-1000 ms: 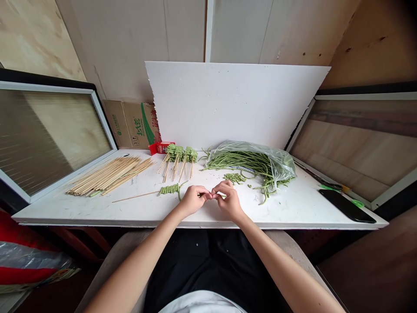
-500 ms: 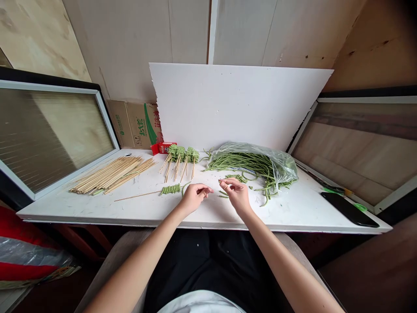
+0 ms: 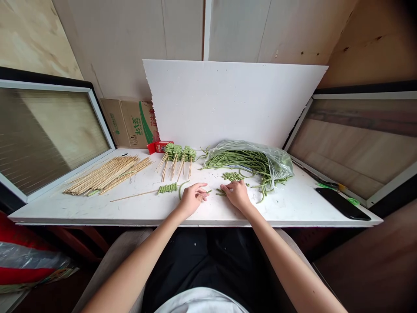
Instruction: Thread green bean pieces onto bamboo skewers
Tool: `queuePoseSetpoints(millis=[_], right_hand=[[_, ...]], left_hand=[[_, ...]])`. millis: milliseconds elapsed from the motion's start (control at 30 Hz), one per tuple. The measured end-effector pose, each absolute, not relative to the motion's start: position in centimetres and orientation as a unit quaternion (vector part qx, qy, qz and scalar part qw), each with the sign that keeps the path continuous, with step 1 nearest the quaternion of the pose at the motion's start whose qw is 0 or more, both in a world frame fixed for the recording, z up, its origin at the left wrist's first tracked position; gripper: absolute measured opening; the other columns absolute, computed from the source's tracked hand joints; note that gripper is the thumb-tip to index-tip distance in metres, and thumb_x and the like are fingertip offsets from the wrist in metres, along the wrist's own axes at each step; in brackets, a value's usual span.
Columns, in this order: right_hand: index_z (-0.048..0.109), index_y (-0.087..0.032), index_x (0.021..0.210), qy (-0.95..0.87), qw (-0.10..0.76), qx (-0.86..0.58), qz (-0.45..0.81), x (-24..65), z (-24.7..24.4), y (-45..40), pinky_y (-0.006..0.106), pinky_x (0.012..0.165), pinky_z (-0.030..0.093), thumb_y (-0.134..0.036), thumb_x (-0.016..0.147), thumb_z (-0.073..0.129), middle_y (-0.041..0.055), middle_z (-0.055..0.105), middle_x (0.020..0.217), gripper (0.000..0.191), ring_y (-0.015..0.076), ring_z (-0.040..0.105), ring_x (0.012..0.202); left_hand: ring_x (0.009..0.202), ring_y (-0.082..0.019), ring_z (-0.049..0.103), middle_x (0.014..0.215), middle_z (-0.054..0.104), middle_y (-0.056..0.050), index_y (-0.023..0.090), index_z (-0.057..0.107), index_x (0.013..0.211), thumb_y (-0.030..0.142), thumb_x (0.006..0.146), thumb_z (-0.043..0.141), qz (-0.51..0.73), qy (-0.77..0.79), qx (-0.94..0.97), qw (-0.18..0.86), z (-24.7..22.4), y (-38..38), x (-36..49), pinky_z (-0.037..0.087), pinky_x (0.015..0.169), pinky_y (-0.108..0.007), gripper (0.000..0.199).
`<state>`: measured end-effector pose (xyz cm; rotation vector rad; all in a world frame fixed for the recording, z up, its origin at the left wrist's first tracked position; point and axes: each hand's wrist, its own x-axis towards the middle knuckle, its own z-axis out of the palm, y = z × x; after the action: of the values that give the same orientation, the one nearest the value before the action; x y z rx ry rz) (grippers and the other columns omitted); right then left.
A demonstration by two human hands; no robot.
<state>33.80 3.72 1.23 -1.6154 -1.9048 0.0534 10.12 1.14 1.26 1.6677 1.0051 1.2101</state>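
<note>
My left hand is closed on a long green bean, whose one end curves up behind the hand and whose other tip pokes out past the fingers. To its left lies a skewer with a folded green bean threaded on its end. My right hand is low over the white table, fingers together beside short bean pieces; whether it grips one is hidden. Just behind it is a small pile of bean bits.
Bare skewers lie at the left. Several finished bean skewers stand near a red box. A plastic bag of long beans is at back right, a black phone at far right.
My right hand has lowered to the table by the short bean pieces. My left hand has stayed nearly in place, with the bean tip now showing past its fingers. The view has shifted slightly.
</note>
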Motion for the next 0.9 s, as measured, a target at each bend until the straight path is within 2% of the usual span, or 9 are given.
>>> queuePoseSetpoints(millis=[67,167,233,333,400,467,600,733,900], right_hand=[[0.084,-0.023,0.092,-0.74,0.338,-0.581,0.009,33.5,1.9,3.3,0.043,0.09,0.043,-0.048,0.101,0.056,0.0128,0.073,0.089,0.039,0.0314,0.056,0.099],[0.08,-0.026,0.113,-0.799,0.384,-0.459,0.053,32.5,3.3,2.3,0.046,0.092,0.044,-0.048,0.106,0.047,0.0116,0.075,0.097,0.041,0.0302,0.056,0.1],[0.077,-0.027,0.121,-0.831,0.391,-0.379,0.113,31.6,4.1,1.5,0.047,0.093,0.045,-0.049,0.104,0.052,0.0106,0.076,0.104,0.036,0.0298,0.058,0.103],[0.08,-0.028,0.107,-0.829,0.418,-0.341,0.15,30.5,4.6,0.7,0.046,0.09,0.047,-0.048,0.097,0.065,0.0093,0.076,0.094,0.027,0.0291,0.06,0.097],[0.082,-0.028,0.096,-0.806,0.455,-0.351,0.139,30.1,4.5,0.6,0.046,0.085,0.048,-0.045,0.097,0.067,0.0086,0.075,0.085,0.023,0.0281,0.059,0.089],[0.081,-0.028,0.094,-0.792,0.477,-0.362,0.122,30.0,4.3,0.6,0.046,0.084,0.047,-0.041,0.098,0.066,0.0083,0.075,0.085,0.021,0.0277,0.057,0.086],[0.08,-0.028,0.099,-0.797,0.475,-0.356,0.11,30.1,4.2,0.6,0.045,0.085,0.046,-0.039,0.096,0.069,0.0077,0.074,0.09,0.015,0.0278,0.056,0.088],[0.079,-0.027,0.097,-0.805,0.468,-0.348,0.109,29.9,4.4,0.4,0.044,0.087,0.045,-0.037,0.094,0.071,0.0079,0.073,0.089,0.012,0.0277,0.056,0.091],[0.073,-0.024,0.09,-0.803,0.46,-0.356,0.132,29.1,4.0,-0.2,0.042,0.088,0.043,-0.02,0.093,0.065,0.0062,0.071,0.088,0.01,0.0262,0.055,0.092]], left_hand=[[0.075,-0.02,0.075,0.089,0.076,-0.01,0.012,0.068,0.124,0.029,0.085,0.08,0.489,0.395,0.649,0.428,1.6,1.1,10.1,0.062,0.074,-0.034,0.044],[0.08,-0.021,0.075,0.089,0.076,-0.009,0.013,0.07,0.119,0.025,0.076,0.088,0.494,0.4,0.644,0.426,1.8,1.0,10.0,0.064,0.078,-0.036,0.049],[0.083,-0.021,0.076,0.088,0.076,-0.008,0.015,0.071,0.118,0.024,0.074,0.089,0.497,0.394,0.651,0.417,1.8,1.0,9.9,0.064,0.081,-0.036,0.048],[0.083,-0.02,0.076,0.09,0.076,-0.007,0.017,0.067,0.128,0.024,0.076,0.088,0.504,0.381,0.659,0.408,1.8,1.0,9.8,0.064,0.081,-0.036,0.057],[0.083,-0.02,0.075,0.092,0.077,-0.008,0.018,0.064,0.135,0.022,0.074,0.089,0.501,0.386,0.664,0.399,1.8,0.9,9.6,0.064,0.082,-0.036,0.067],[0.082,-0.02,0.075,0.093,0.078,-0.009,0.016,0.069,0.13,0.022,0.075,0.088,0.488,0.399,0.669,0.394,2.0,0.9,9.3,0.064,0.081,-0.036,0.059],[0.07,-0.02,0.074,0.083,0.077,-0.01,0.013,0.078,0.104,0.03,0.086,0.078,0.478,0.414,0.665,0.397,2.6,0.5,8.9,0.064,0.07,-0.034,0.024],[0.064,-0.018,0.07,0.081,0.076,-0.008,0.015,0.079,0.096,0.031,0.091,0.072,0.467,0.402,0.706,0.349,3.3,0.0,8.8,0.058,0.064,-0.03,0.018],[0.076,-0.018,0.065,0.084,0.074,-0.007,0.018,0.079,0.091,0.022,0.094,0.066,0.452,0.368,0.777,0.237,3.4,-0.3,9.0,0.051,0.073,-0.03,0.014]])
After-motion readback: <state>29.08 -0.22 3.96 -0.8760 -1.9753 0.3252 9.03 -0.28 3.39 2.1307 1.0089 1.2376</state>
